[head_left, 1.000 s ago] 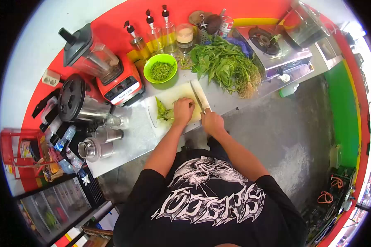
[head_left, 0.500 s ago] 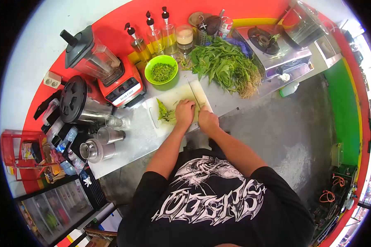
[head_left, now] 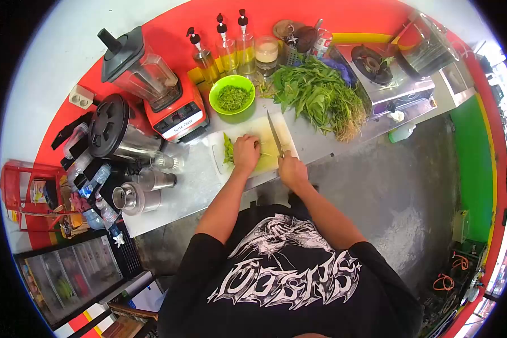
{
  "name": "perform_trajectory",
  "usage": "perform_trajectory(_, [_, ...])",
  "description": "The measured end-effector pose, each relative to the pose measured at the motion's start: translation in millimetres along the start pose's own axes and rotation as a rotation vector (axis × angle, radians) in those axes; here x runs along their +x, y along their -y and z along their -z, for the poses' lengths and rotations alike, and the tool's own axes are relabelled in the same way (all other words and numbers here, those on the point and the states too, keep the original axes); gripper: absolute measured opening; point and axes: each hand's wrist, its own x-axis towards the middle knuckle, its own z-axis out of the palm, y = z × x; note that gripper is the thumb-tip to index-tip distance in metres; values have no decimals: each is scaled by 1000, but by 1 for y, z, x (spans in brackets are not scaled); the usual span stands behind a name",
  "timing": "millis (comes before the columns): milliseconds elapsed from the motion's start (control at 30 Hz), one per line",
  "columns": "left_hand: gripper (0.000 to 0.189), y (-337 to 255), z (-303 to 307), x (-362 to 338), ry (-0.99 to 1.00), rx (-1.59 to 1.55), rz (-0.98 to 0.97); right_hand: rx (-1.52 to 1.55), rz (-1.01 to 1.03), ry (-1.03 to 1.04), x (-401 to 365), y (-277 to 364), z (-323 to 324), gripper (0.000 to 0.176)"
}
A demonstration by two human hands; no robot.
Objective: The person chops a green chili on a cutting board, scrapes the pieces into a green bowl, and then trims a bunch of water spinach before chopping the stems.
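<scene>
On a white cutting board [head_left: 287, 135] lies a small bunch of leafy greens [head_left: 228, 149]. My left hand [head_left: 246, 153] is curled over the bunch, pressing it to the board; leaves stick out on its left side, and the rest is hidden under the palm. My right hand [head_left: 292, 170] grips the handle of a kitchen knife [head_left: 275, 132] near the board's right edge. The blade points away from me, a little to the right of my left hand. Just beyond the board stands a bright green bowl [head_left: 231, 116] with chopped greens [head_left: 232, 98] inside.
A large heap of leafy stems [head_left: 321, 96] lies right of the bowl. A red blender [head_left: 177, 115] and steel canister [head_left: 132, 141] stand left. Pump bottles [head_left: 226, 50] line the wall. Metal cups [head_left: 155, 179] sit front left; a steel appliance [head_left: 388, 93] stands far right.
My left hand has shifted left along the board, over the greens, widening its gap from the knife. The whole view has shifted slightly, so the counter appears farther right.
</scene>
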Motion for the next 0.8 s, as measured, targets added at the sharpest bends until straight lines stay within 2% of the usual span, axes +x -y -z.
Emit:
perform_trajectory(67, [10, -1, -3, 4, 91, 21, 7, -4, -2, -5, 1, 2, -1, 36])
perform_trajectory(300, [12, -17, -12, 6, 148, -58, -57, -63, 39, -29, -1, 3, -5, 35])
perform_trajectory(633, [12, -16, -23, 3, 124, -101, -40, -43, -2, -16, 2, 5, -28, 31])
perform_trajectory(733, [11, -14, -24, 0, 96, -60, -59, -147, 74, 22, 17, 6, -28, 32])
perform_trajectory(800, [12, -13, -22, 1, 84, -35, -79, -110, 42, 21, 30, 7, -22, 33])
